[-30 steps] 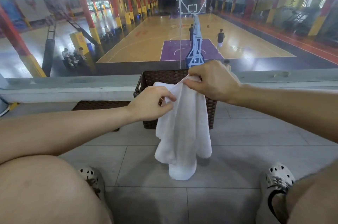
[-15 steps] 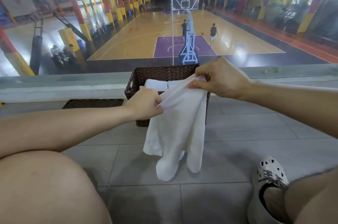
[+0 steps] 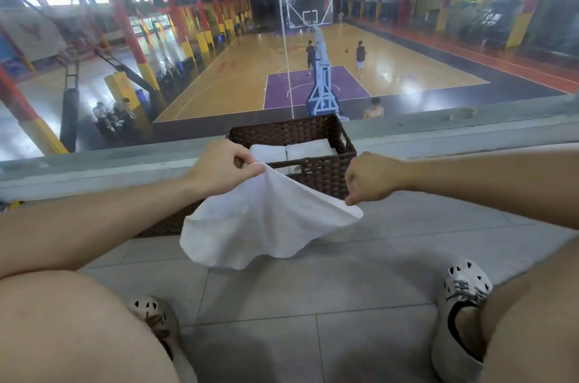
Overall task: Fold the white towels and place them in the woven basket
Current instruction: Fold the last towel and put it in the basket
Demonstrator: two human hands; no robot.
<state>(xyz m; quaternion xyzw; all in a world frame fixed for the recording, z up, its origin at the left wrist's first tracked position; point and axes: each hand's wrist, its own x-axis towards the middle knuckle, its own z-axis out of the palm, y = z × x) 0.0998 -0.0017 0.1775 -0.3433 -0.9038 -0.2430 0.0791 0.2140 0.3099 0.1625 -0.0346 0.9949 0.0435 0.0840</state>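
Observation:
A white towel (image 3: pixel 266 223) is stretched between my two hands above the grey tiled floor, its free edge billowing toward me. My left hand (image 3: pixel 224 168) pinches one upper corner. My right hand (image 3: pixel 371 177) is closed on the other corner, lower and to the right. Just behind the towel stands the dark brown woven basket (image 3: pixel 326 174) against a low ledge. Two folded white towels (image 3: pixel 293 152) lie side by side inside it.
A second dark woven piece (image 3: pixel 169 223) lies flat on the floor left of the basket, mostly behind my left arm. My feet in white perforated shoes (image 3: pixel 463 285) rest on the tiles. Past the concrete ledge (image 3: pixel 438 135) a glass pane overlooks a basketball court.
My hands have pulled apart, the right one moving right and down, so the hanging towel is now spread wide and billowing. The basket's inside has come into view.

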